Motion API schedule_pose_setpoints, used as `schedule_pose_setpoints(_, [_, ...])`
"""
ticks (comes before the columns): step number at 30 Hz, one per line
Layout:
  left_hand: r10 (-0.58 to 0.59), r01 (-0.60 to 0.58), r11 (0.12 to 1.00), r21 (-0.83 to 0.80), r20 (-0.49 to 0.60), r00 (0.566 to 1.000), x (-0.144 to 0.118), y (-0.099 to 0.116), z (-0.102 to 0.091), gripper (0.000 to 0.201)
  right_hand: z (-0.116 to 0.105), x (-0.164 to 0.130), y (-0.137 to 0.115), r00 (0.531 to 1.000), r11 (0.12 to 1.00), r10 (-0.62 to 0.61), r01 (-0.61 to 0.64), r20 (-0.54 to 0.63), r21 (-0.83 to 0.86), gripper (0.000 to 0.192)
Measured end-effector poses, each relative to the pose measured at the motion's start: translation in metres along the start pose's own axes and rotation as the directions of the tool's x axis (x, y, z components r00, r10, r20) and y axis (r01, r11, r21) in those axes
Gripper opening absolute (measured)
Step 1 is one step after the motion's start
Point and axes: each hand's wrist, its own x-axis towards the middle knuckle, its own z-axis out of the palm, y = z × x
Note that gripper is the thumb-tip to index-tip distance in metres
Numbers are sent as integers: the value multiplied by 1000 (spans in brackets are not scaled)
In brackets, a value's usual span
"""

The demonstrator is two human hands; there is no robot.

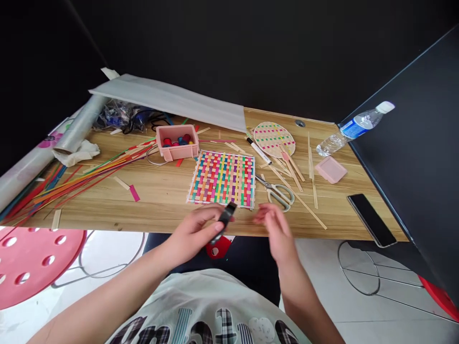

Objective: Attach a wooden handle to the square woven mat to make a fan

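While the left hand held a small black object at the near edge of the table, its fingers were closed around the lower end and the upper end stuck out toward the woven mat. What the black object was could not be told; it looked like a small lighter or clip. The right hand was blurred, just right of the black object and near it, with its grip open and nothing in it.

The woven mat, made of coloured strips, lay flat on the table directly beyond both hands. Scissors lay just right of the mat, and a marker pen lay beyond its far right corner. A pink box of small red and blue pieces stood beyond the mat's far left corner. Long coloured strips fanned out well left of the mat. A round woven piece lay right of the mat and beyond it, with a pink lid, a phone and a water bottle further right.

For good handling, as a judgement: the left grip would best stay firm on the lower end, and the right fingers should approach from the free end, clear of the mat's edge.
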Motion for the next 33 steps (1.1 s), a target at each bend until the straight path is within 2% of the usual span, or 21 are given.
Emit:
schedule_pose_setpoints(1, [-58,59,997,46,-24,998,-7,1,-8,40,-19,12,0,992,969,-58,28,-116,-244,23])
schedule_pose_setpoints(2, [-114,119,987,109,-48,992,-15,2,-17,39,-39,26,-1,973,868,-135,24,-189,-496,22])
schedule_pose_setpoints(3, [-159,170,969,181,-73,984,-22,1,-26,38,-57,40,-2,963,706,-192,2,-188,-708,23])
schedule_pose_setpoints(4, [-193,214,942,260,-101,976,-29,0,-35,38,-73,56,-4,965,640,-201,-3,-171,-768,21])
schedule_pose_setpoints(6, [-232,276,853,442,-152,961,-40,-5,-53,36,-93,85,-6,977,565,-178,3,-118,-825,18])
schedule_pose_setpoints(8, [-174,279,717,638,-223,959,-48,-13,-67,38,-96,110,-6,991,510,-127,24,-48,-860,17])
schedule_pose_setpoints(11, [-62,283,389,877,-282,957,-50,-25,-78,38,-80,142,-2,999,411,-30,30,20,-911,10])
schedule_pose_setpoints(13, [-57,320,175,931,-314,948,-49,-30,-80,35,-68,158,1,999,353,27,6,17,-936,8])
schedule_pose_setpoints(14, [-61,340,103,935,-335,940,-49,-32,-80,34,-65,165,2,999,332,48,-7,10,-943,10])
schedule_pose_setpoints(16, [-58,376,35,926,-374,926,-49,-36,-81,31,-67,176,2,998,308,71,-25,-4,-951,16])
schedule_pose_setpoints(20, [-58,406,13,914,-404,913,-54,-41,-88,28,-83,186,-6,999,312,41,-34,-22,-950,23])
schedule_pose_setpoints(22, [-28,421,2,907,-420,907,-54,-42,-87,27,-81,186,-12,1000,339,-18,10,4,-941,23])
schedule_pose_setpoints(24, [51,466,7,885,-466,884,-50,-42,-80,29,-65,179,-17,992,382,-86,119,93,-917,24])
schedule_pose_setpoints(26, [125,451,64,890,-455,881,-42,-42,-64,32,-36,165,-18,961,425,-137,276,240,-862,26])
schedule_pose_setpoints(27, [143,384,116,916,-398,906,-36,-43,-54,34,-19,156,-17,935,445,-148,355,323,-822,25])
schedule_pose_setpoints(28, [151,263,178,948,-290,945,-30,-45,-43,36,-3,146,-16,906,458,-165,420,389,-784,23])
schedule_pose_setpoints(29, [154,131,237,963,-170,973,-24,-47,-33,40,10,136,-14,883,466,-187,466,431,-752,22])
schedule_pose_setpoints(30, [159,30,281,959,-78,984,-19,-50,-23,50,20,126,-13,865,475,-207,498,457,-726,23])
schedule_pose_setpoints(32, [142,-66,331,941,20,990,-12,-56,-10,66,26,109,-12,851,493,-245,523,466,-696,20])
schedule_pose_setpoints(33, [126,-82,342,936,41,991,-11,-58,-7,73,20,103,-12,856,501,-262,515,445,-696,19])
